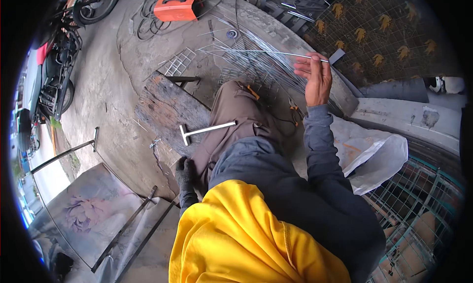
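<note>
My bare right hand [318,81] is raised on the right. Its thumb and fingertips pinch a thin metal rod [276,53], which stretches left above a pile of similar rods [261,46] on the ground. My left hand [185,172], in a dark glove, rests low beside my thigh at the near edge of a worn wooden board [172,110]. How its fingers are set is too unclear to make out. A pale T-shaped metal piece [209,128] lies across the board and my trouser leg, apart from both hands.
An orange machine [175,8] with a black handle and coiled cables stands at the far side. Small wire grid pieces [181,61] lie beyond the board. Motorcycles [56,61] are parked at left. A white sack [377,157] and green wire mesh [419,209] are at right.
</note>
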A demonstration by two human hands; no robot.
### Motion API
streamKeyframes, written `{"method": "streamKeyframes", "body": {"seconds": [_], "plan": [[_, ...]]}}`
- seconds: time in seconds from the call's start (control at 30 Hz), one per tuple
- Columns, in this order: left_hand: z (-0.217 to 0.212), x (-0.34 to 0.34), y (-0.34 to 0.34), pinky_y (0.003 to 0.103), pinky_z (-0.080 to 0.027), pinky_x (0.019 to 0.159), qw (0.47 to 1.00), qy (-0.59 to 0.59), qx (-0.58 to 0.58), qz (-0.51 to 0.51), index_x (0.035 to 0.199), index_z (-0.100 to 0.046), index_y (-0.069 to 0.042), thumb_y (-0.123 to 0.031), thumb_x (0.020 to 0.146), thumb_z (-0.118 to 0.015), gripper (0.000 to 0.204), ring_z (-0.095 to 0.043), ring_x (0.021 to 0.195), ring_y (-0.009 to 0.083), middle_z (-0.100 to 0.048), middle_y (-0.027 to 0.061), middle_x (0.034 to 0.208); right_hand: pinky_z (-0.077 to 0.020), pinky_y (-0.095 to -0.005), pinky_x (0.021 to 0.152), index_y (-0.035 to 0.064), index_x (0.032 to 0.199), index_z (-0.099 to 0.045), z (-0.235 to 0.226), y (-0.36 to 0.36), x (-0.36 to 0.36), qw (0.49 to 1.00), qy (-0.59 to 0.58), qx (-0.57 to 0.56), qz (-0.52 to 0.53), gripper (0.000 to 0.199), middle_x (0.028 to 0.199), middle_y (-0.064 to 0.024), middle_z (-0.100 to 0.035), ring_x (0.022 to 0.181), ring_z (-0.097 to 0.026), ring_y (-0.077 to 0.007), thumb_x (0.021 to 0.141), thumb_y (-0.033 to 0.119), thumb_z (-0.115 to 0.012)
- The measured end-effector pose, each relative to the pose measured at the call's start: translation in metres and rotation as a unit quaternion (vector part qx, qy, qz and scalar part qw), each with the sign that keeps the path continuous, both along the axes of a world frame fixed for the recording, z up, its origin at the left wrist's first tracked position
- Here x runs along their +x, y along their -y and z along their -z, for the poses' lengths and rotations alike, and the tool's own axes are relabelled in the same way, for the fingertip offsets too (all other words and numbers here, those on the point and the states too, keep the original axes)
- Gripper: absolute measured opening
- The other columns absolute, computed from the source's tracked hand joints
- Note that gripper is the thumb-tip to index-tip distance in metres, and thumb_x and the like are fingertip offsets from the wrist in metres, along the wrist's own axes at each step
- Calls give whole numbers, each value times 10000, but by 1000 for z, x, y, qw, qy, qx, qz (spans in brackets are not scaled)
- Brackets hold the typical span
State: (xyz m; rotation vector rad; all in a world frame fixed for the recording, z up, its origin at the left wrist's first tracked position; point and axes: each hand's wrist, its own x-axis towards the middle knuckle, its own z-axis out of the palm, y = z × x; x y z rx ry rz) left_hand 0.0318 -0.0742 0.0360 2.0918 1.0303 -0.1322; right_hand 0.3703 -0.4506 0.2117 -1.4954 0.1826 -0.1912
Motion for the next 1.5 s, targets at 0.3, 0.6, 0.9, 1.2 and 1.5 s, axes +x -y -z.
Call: {"method": "streamKeyframes", "body": {"seconds": [0.3, 0.6, 0.9, 1.2, 1.5], "plan": [[15, -11, -13, 377, -473, 865, 989, 51, 66, 124, 1030, -656, 4, -236, 868, -581, 299, -626, 930, 279, -677, 145, 985, -575, -451, 713, 50, 1312, -391, 272, 162, -60, 883, -350, 113, 292, 483, 1142, -170, -582, 847, -654, -326, 938, 318, -538], [18, 8, -8, 374, -470, 863, 994, 33, 34, 100, 1021, -661, 1, -270, 852, -600, 325, -622, 950, 268, -678, 152, 976, -518, -477, 858, 74, 1171, -609, 439, 190, -238, 554, -331, -608, -463, 403, 1115, -186, -655, 988, -657, -320, 871, 343, -601], [28, -1, -10, 368, -491, 806, 990, 46, -85, -103, 1022, -664, -14, -250, 847, -602, 301, -636, 868, 252, -685, 141, 944, -503, -396, 693, 18, 984, -674, 348, 98, -123, 861, -314, -367, -163, 353, 823, -123, -698, 738, -667, -260, 896, 350, -593], [40, -14, -8, 391, -488, 685, 989, 112, -26, -90, 833, -649, -35, -191, 802, -579, 174, -605, 703, 256, -662, 129, 774, -499, -455, 740, 77, 958, -613, 190, -84, -39, 919, 122, -348, -139, 115, 929, -140, -659, 857, -620, -358, 879, 159, -593], [20, 2, -6, 349, -485, 651, 988, 122, -75, -54, 936, -677, -19, -230, 825, -609, 248, -604, 722, 200, -667, 98, 800, -320, -483, 1007, 170, 1095, -634, 150, -153, -117, 639, 103, -558, -519, 463, 1187, -52, -614, 1204, -485, -256, 827, 547, -622]]}}
